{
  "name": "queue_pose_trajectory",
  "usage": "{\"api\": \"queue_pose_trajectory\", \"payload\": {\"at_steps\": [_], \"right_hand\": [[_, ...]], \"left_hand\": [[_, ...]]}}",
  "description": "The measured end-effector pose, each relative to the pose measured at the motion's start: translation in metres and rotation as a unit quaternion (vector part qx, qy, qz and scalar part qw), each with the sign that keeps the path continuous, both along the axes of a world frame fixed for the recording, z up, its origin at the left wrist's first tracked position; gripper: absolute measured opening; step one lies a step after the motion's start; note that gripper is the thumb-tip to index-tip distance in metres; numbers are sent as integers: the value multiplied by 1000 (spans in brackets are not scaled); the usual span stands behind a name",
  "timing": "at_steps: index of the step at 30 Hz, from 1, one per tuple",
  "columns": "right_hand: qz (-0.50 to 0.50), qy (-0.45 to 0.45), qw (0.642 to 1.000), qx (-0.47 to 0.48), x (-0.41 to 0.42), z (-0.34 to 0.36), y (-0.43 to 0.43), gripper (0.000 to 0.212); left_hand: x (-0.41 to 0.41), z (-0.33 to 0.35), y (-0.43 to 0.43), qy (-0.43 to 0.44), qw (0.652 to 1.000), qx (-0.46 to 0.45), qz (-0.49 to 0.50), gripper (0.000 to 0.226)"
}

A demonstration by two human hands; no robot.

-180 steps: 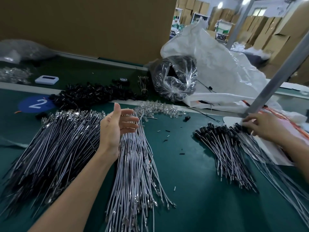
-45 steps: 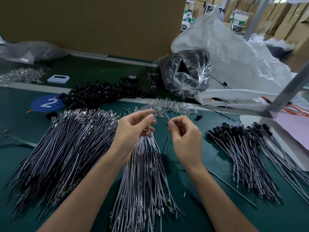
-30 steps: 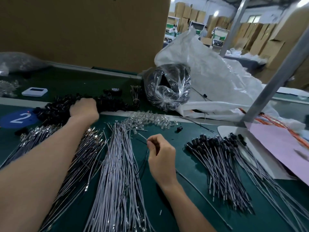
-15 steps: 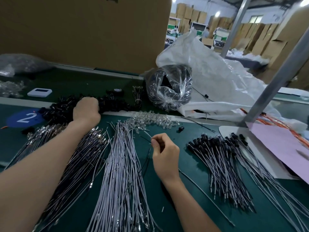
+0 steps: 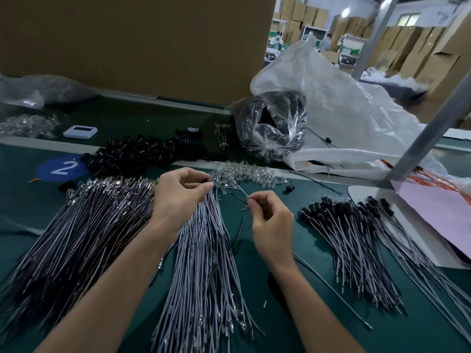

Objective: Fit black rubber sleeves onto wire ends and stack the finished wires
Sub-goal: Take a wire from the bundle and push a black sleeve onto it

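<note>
Plainly, the fitting step is in hand, with one wire and one sleeve brought close together above the bench [image 5: 23, 200]. Toward the left edge a broad heap of bare wires [image 5: 84, 230] is spread, metal tips pointing to the far side. Beyond it, near the far edge, a heap of loose sleeves [image 5: 142, 154] is seen beside a blue disc [image 5: 61, 168] marked 2. The left hand [image 5: 182, 197] is held over the top of the middle bundle [image 5: 209, 271], its fingers curled and a single sleeve [image 5: 207, 180] pinched at the fingertips (only a dark sliver of it shows). Just to the right, and apart from it, the right hand [image 5: 270, 220] is closed in a pinch on one wire [image 5: 241, 226]. The tip is held up toward the left hand and the rest is left trailing down to the bench. Toward the right edge the finished stack [image 5: 351, 240] is laid, black caps at the far end, beside a pink sheet [image 5: 433, 215]. The sleeve is judged not yet to be on the wire. For the next move, the wire tip would need to be lined up with the sleeve's bore and pushed in squarely, since so thin a wire is likely to buckle. The finished piece could then be laid on the right-hand stack.
</note>
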State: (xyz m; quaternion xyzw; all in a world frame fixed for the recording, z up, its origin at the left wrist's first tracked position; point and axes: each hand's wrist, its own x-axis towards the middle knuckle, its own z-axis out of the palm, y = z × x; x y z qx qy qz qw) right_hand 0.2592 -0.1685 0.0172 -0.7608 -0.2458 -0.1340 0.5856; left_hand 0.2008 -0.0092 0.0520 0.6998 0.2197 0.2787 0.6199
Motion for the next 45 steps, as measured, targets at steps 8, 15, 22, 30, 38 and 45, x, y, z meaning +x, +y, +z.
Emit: {"api": "queue_pose_trajectory", "payload": {"at_steps": [8, 15, 22, 30, 38, 45], "right_hand": [[-13, 7, 999, 37, 3, 7, -5, 17], [-20, -16, 1000, 9, 4, 9, -7, 10], [-15, -36, 999, -3, 5, 8, -7, 9], [-29, -45, 999, -4, 6, 9, -11, 14], [-22, -46, 998, -27, 4, 7, -9, 12], [-1, -41, 998, -39, 0, 6, -5, 13]], "left_hand": [[-6, -11, -13, -73, 987, -113, -88, 21], [-3, -17, -12, -44, 991, -15, -126, 42], [-5, -16, -12, -61, 991, -25, -118, 29], [-6, -16, -12, -82, 990, -54, -98, 32], [-6, -16, -15, -66, 991, -8, -117, 32], [-6, -19, -22, -54, 987, 15, -149, 31]]}}
